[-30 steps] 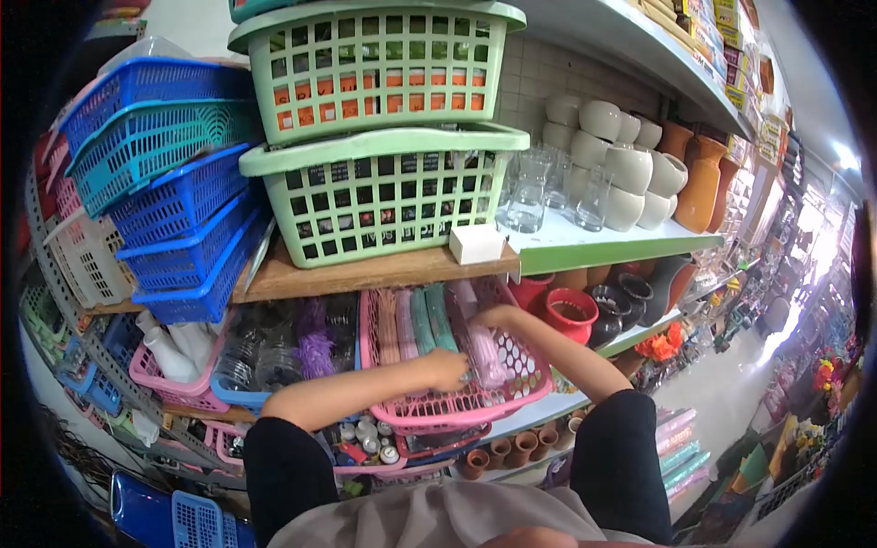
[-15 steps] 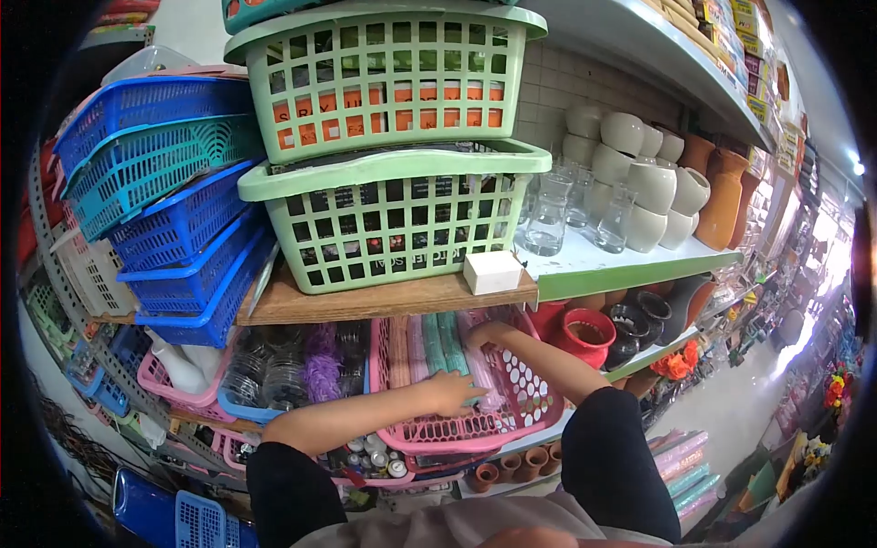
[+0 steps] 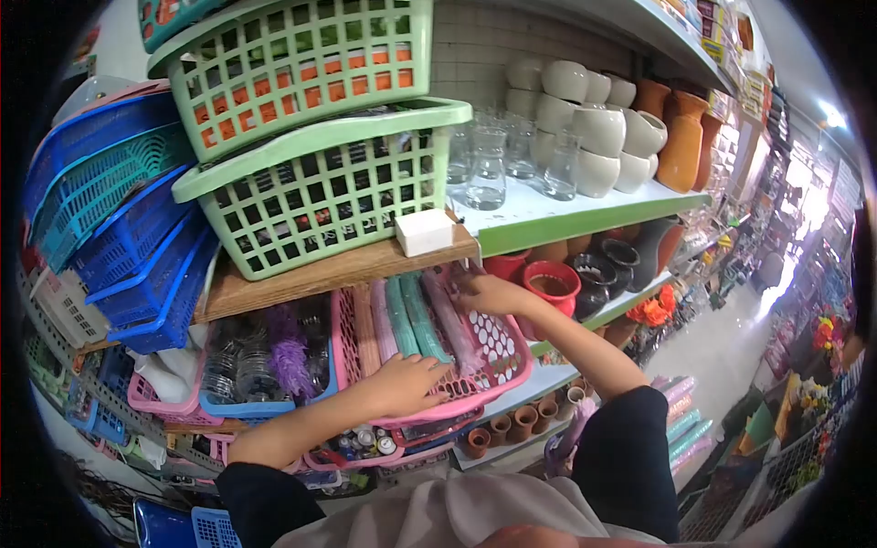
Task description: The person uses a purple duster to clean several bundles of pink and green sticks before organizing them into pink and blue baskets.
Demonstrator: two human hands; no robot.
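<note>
A pink plastic basket [image 3: 508, 358] sits under a wooden shelf board and holds several long wrapped rolls in pink, teal and tan [image 3: 413, 317]. My left hand [image 3: 407, 382] rests on the near ends of the rolls, fingers bent over them. My right hand [image 3: 485, 294] reaches deeper into the basket and touches a pink roll [image 3: 449, 321] near its far end. Whether either hand fully grips a roll is not clear.
Two green baskets [image 3: 311, 187] stack on the wooden board [image 3: 301, 274], with a small white box [image 3: 424, 232] at its edge. Blue baskets [image 3: 119, 237] lean at left. Glass vases [image 3: 486, 169], white pots [image 3: 598, 128] and orange vases [image 3: 681, 137] stand at right. An aisle opens at right.
The view has swung left and tilted. My right hand has shifted along the pink roll toward the basket's back; my left hand stays on the near ends of the rolls.
</note>
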